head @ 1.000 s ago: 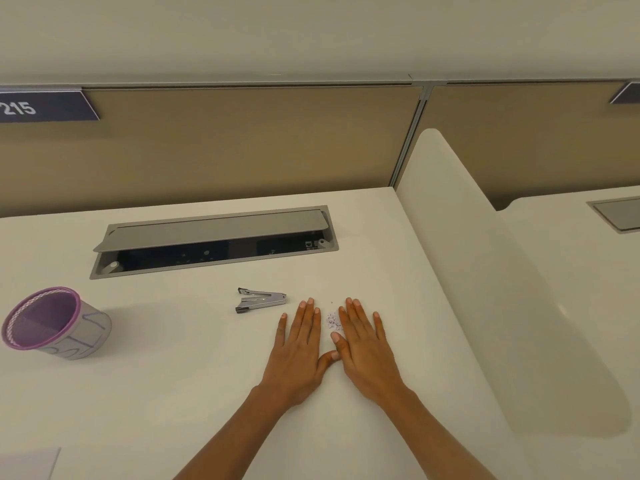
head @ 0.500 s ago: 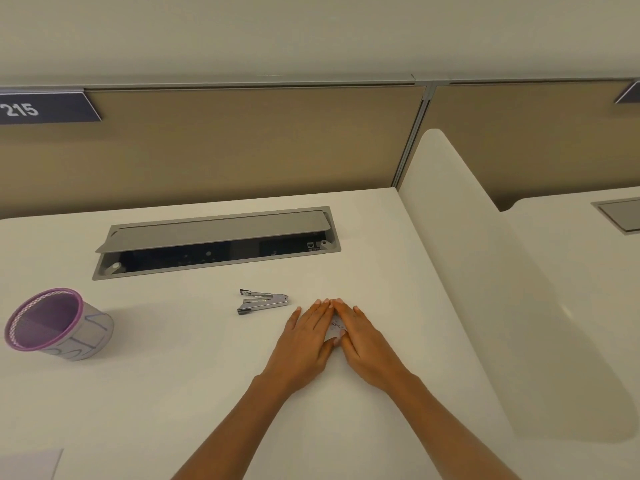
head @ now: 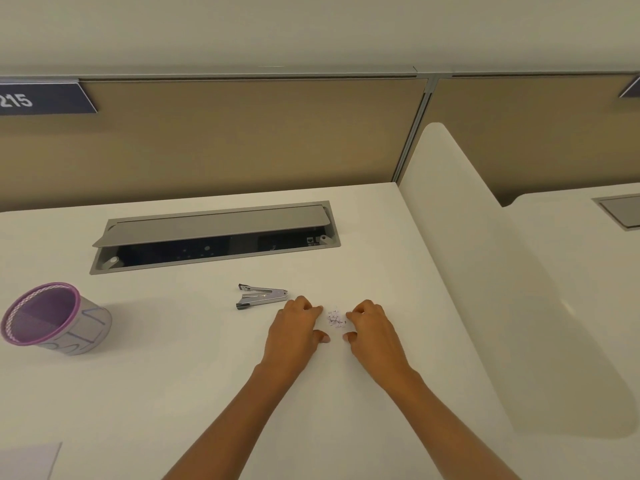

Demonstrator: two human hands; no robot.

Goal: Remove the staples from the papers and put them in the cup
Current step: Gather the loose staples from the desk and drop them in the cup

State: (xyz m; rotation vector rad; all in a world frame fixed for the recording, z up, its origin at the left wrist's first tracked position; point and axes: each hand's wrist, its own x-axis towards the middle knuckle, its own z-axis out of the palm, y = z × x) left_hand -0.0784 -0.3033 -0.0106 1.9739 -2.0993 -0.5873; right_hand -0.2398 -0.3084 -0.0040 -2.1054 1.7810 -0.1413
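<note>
A tan partition panel (head: 242, 140) backs a white desk (head: 173, 375) with an open grey cable hatch (head: 214, 223). A purple mesh cup (head: 52, 320) stands far left. The left hand (head: 294, 330) and right hand (head: 374, 334), fingers curled and empty, flank a small staple pile (head: 336, 318), with a staple remover (head: 261, 296) just beside the left hand.

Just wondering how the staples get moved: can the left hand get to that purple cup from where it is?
Probably yes. The left hand sits beside the staple pile, and the desk between it and the purple cup looks bare; the staple remover lies farther back, off that line.
</note>
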